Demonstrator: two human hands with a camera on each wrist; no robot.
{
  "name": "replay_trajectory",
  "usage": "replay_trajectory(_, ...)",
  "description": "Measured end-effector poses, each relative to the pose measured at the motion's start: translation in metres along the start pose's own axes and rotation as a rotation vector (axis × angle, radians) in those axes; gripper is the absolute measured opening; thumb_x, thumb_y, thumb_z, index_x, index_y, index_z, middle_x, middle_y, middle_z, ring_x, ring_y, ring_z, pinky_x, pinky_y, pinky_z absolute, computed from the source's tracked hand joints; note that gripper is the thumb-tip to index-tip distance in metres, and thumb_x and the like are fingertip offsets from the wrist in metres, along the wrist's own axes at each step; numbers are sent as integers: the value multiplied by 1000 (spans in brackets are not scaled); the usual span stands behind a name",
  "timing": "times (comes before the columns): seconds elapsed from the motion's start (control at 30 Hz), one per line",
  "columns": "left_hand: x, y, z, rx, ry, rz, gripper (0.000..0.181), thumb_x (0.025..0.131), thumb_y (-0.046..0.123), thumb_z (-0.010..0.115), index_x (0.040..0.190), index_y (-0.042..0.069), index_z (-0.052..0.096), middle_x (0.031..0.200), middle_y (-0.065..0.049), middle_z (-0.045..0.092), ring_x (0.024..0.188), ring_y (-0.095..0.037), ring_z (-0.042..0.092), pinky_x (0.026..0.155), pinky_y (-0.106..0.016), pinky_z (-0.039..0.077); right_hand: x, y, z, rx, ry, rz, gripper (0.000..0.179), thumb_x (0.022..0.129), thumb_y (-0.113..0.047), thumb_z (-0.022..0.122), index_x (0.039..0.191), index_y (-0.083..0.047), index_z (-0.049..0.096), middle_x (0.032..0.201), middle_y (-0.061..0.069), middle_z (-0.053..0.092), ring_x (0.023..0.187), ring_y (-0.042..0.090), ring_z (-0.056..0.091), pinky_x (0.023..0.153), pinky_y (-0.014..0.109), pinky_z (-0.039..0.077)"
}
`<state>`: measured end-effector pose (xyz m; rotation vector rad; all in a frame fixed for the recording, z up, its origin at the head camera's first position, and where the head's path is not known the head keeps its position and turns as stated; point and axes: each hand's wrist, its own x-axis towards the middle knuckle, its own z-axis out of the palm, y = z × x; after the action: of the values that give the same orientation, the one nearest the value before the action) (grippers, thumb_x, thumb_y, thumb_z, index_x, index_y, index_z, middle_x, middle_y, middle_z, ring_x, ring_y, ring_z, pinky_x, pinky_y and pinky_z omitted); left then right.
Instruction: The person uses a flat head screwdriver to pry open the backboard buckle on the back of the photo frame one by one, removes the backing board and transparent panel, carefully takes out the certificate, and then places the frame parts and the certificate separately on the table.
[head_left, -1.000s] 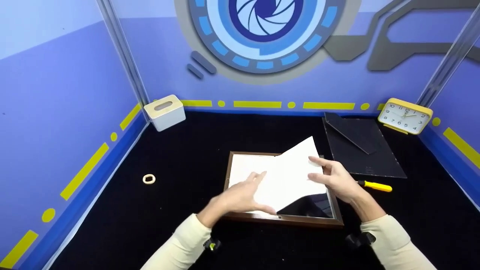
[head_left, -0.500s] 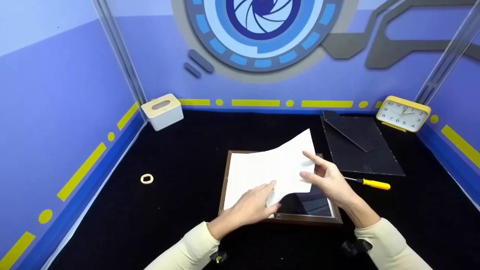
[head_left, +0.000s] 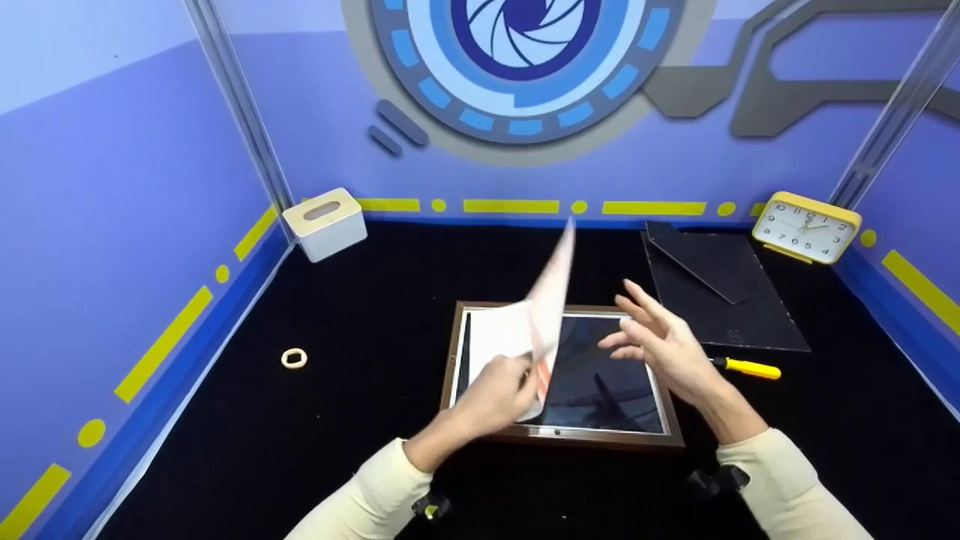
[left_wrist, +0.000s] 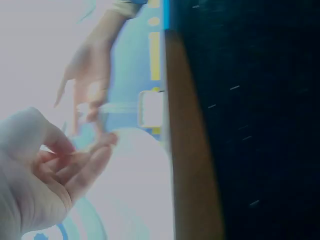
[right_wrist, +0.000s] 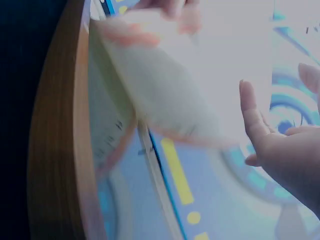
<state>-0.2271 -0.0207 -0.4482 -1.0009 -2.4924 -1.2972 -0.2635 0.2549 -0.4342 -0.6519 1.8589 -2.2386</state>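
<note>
Wall panel [head_left: 127,225], left: blue-violet, printed with yellow dashes and dots along its lower part.

Tabletop [head_left: 375,315]: covered in black cloth; bears all items below.

Ring [head_left: 285,360]: small, pale beige, lying flat near the left panel.

Tissue box [head_left: 334,234]: white body, wood-toned lid with oval slot; stands in the far left corner.

Sleeve [head_left: 375,480], left arm: cream, a black wrist device [head_left: 431,508] at its cuff.

Left hand [head_left: 491,401]: fingers curled, thumb and fingertips together, pinching the near part of the sheet over the frame's left half.

Wooden picture frame [head_left: 615,441]: brown, lying flat, centre of the table; dark reflective pane [head_left: 600,375] exposed on its right half.

Sheet of paper [head_left: 553,311]: white, with pink-orange print on the turned-up side; left part lies over the frame's left half, right part stands steeply raised, its edge blurred.

Right hand [head_left: 669,346]: fingers spread and apart, holding nothing; above the frame's right edge, separate from the sheet.

Backing board [head_left: 754,274]: black, flat, behind and right of the frame; support leg [head_left: 694,266] slants across it.

Screwdriver [head_left: 752,369]: yellow handle, shank toward the left and partly hidden by the right hand; just in front of the board.

Clock [head_left: 806,229]: yellow case, white numbered dial; far right corner, tilted back.
</note>
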Motion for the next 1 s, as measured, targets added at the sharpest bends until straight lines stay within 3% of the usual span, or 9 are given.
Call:
replay_trajectory(0.13, 3, 1, -14, -326, 53, 9, 29, 105, 4, 46, 95, -8, 70, 90, -15, 73, 76, -22, 71, 69, -29, 59, 3, 13, -18, 18, 8, 98, 73, 106, -15, 51, 162, -12, 5, 160, 29, 13, 94, 24, 68, 78, 29, 57)
replay_trajectory(0.3, 4, 2, -23, -675, 70, 19, 27, 104, 2, 47, 111, -20, 61, 100, -31, 69, 85, -47, 68, 73, -44, 59, 6, 28, -27, 0, -42, 163, 77, 106, -17, 52, 162, -18, 0, 159, 33, 14, 95, 23, 67, 76, 28, 56)
replay_trajectory(0.4, 5, 0, -27, -843, 63, 25, 28, 103, 0, 47, 115, -23, 55, 104, -29, 69, 87, -40, 70, 74, -44, 59, 7, 31, -26, 6, -72, 149, 79, 105, -16, 52, 162, -21, -2, 157, 32, 19, 96, 22, 66, 73, 26, 54)
replay_trajectory(0.5, 5, -4, -30, -973, 65, 14, 26, 103, 1, 47, 115, -21, 56, 105, -21, 71, 89, -28, 72, 75, -42, 60, 8, 33, -25, 82, -74, 70, 81, 103, -7, 52, 162, -18, -2, 152, 30, 32, 97, 19, 64, 73, 24, 53)
replay_trajectory(0.63, 6, -11, -32, -1103, 103, -39, 22, 104, 4, 48, 116, -10, 60, 106, -13, 72, 91, -23, 72, 75, -37, 59, 8, 33, -27, 305, -48, -87, 78, 99, 10, 46, 162, -13, 6, 150, 17, 38, 107, 18, 58, 80, 25, 51)
replay_trajectory(0.7, 6, -15, -31, -1133, 126, -77, 21, 104, 4, 49, 117, -7, 59, 106, -13, 72, 92, -22, 72, 77, -35, 59, 7, 32, -28, 405, -47, -144, 78, 97, 15, 41, 162, -13, 9, 159, 13, 24, 119, 17, 53, 87, 27, 50)
replay_trajectory(0.73, 6, -17, -31, -1141, 137, -99, 21, 104, 4, 49, 119, -7, 58, 106, -14, 72, 92, -22, 72, 77, -34, 59, 7, 31, -28, 425, -35, -166, 78, 96, 17, 40, 162, -12, 11, 161, 14, 17, 116, 17, 53, 84, 26, 50)
replay_trajectory(0.87, 7, -24, -27, -1118, 175, -196, 24, 104, 4, 48, 122, -11, 53, 108, -18, 71, 92, -22, 72, 79, -33, 58, 6, 29, -25, 348, 20, -189, 80, 91, 23, 44, 160, -5, 15, 165, 17, -7, 122, 17, 49, 84, 24, 52)
replay_trajectory(1.0, 9, -31, -22, -1126, 219, -315, 19, 103, 2, 49, 118, -9, 54, 106, -18, 69, 89, -23, 72, 78, -31, 58, 7, 29, -19, 191, 83, -147, 80, 90, 23, 52, 158, 4, 15, 163, 22, 5, 125, 16, 49, 87, 27, 54)
